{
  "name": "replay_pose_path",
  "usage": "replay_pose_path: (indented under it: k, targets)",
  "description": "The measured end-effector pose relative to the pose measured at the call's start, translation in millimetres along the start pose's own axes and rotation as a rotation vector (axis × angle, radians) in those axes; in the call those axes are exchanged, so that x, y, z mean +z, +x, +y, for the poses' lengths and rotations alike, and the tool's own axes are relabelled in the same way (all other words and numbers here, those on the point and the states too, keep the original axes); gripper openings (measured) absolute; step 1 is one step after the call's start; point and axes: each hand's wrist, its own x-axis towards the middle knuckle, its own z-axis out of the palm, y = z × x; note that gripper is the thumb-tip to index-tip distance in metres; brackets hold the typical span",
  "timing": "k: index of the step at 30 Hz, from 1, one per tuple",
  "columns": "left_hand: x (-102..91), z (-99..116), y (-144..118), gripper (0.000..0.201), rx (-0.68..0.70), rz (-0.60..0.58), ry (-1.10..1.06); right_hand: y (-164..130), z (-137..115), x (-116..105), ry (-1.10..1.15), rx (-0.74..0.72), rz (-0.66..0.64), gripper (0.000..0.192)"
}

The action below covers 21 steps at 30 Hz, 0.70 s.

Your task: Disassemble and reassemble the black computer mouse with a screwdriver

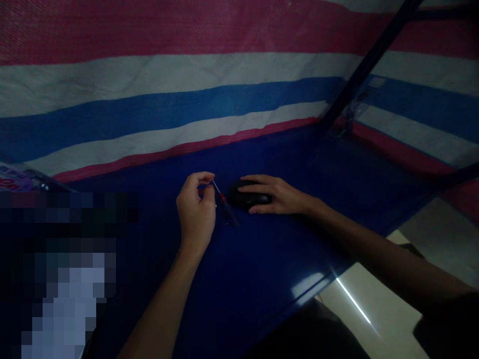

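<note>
My left hand [197, 207] is curled above the blue table, its thumb and fingertips closed at the upper end of a thin screwdriver [223, 199]. The tool has a silver shaft, a red collar and a dark handle that slants down to the right. Close by on the right lies a black computer mouse [249, 195], belly or top I cannot tell. Over it my right hand [279, 195] is laid with its fingers wrapped around the sides. A tiny bright speck [227, 224] shows by the handle's end, too small to name.
The glossy blue tabletop [243, 279] ends at the lower right above a pale tiled floor [370, 299]. Striped red, white and blue sheeting [179, 109] hangs behind. A dark post [368, 70] rises at the right. A plastic packet [18, 177] lies left, above a pixelated area.
</note>
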Motion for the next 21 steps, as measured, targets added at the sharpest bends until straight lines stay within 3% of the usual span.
replay_pose_path:
  k: [8,14,21]
  targets:
    - [-0.2,-2,0,0.019,-0.033,-0.010,-0.012,-15,-8,-6,0.085,0.127,0.162,0.039]
    - [-0.5,0,0,0.018,-0.041,-0.013,-0.030,-14,-5,-11,0.182,0.117,0.040,0.039]
    - [2.9,-3,-2,0.018,-0.074,-0.032,-0.047,-13,-5,-8,0.143,0.118,0.008,0.045]
